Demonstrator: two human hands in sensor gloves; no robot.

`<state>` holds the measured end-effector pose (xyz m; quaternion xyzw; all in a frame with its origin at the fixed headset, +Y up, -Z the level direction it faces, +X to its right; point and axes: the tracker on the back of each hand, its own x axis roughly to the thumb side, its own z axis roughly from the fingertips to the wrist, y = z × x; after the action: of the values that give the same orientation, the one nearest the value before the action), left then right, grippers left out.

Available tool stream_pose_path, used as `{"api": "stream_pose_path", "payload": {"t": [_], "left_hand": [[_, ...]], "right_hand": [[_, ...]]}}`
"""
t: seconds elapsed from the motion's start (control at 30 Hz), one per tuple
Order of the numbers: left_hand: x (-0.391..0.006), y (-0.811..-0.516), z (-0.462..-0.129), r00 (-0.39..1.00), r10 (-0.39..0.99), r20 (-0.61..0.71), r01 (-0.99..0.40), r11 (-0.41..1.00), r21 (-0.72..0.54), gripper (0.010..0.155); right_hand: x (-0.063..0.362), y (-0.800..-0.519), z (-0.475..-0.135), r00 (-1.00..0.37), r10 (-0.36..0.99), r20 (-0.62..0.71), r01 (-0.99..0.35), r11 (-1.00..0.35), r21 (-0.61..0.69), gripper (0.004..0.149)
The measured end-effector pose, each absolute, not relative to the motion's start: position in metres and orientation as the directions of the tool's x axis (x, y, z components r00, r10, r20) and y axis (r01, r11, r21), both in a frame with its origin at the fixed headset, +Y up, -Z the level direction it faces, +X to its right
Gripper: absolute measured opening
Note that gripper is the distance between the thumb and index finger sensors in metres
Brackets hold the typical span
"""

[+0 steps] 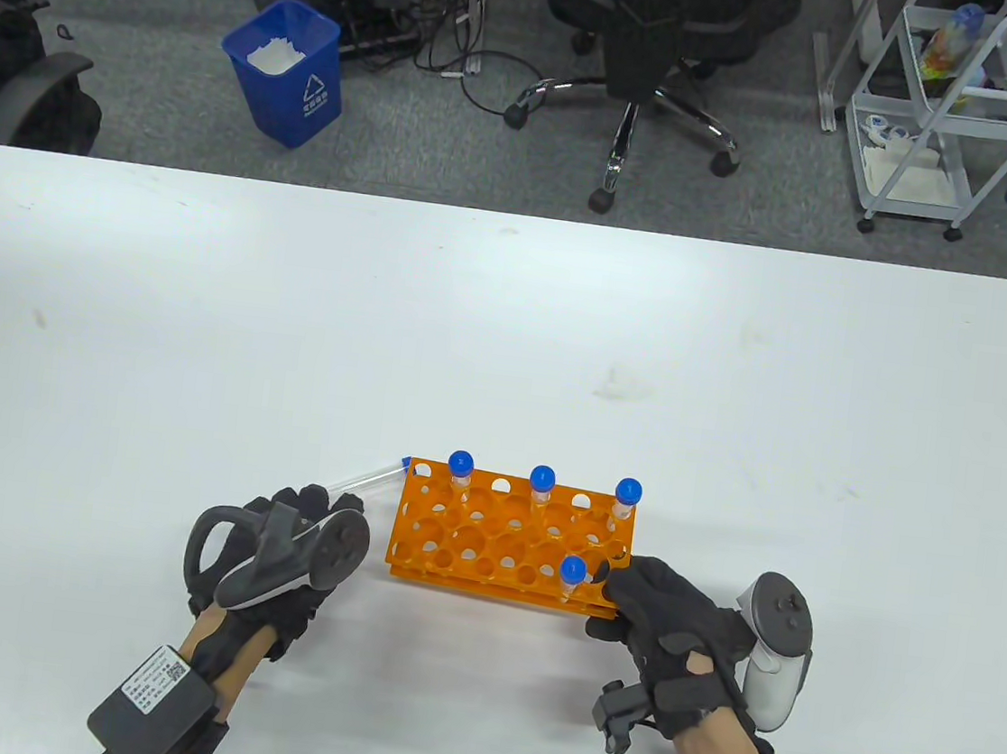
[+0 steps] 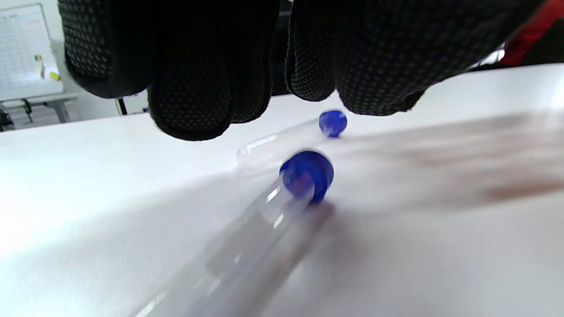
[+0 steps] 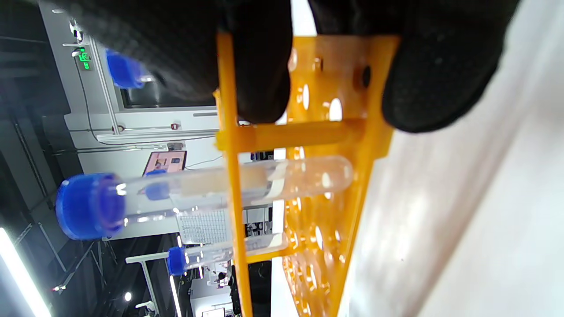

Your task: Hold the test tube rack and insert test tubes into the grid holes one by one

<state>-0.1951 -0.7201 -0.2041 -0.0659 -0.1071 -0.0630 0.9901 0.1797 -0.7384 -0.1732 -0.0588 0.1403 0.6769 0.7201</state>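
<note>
Right now the orange test tube rack sits on the white table close to its near edge, a little right of the middle. Four blue-capped tubes stand upright in it: three along the far row and one near the rack's near right corner. The right hand grips the rack's right end, and the right wrist view shows gloved fingers wrapped over the top plate while another presses on the lower plate, with the nearest tube seated through the grid just beside them. Over on the rack's left side, the left hand hovers low above the table, fingers curled down. A loose tube lies flat, its blue cap touching the rack's far left corner. The left wrist view shows two loose tubes lying on the table, one close and one farther, beneath the fingertips, which are not closed on either.
</note>
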Motion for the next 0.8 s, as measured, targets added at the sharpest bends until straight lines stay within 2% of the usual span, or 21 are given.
{"api": "stream_pose_path", "payload": {"t": [0.53,0.8], "left_hand": [[-0.186,-0.746,-0.209,0.952,-0.187,0.243,0.235,0.955,-0.182,0.057],[-0.183,-0.748,-0.209,0.944,-0.215,0.251,0.256,0.955,-0.147,0.055]], "right_hand": [[0.184,-0.739,-0.174,0.06,0.958,-0.282,-0.991,0.091,0.099,0.043],[0.185,-0.739,-0.174,0.059,0.957,-0.284,-0.991,0.091,0.102,0.043]]}}
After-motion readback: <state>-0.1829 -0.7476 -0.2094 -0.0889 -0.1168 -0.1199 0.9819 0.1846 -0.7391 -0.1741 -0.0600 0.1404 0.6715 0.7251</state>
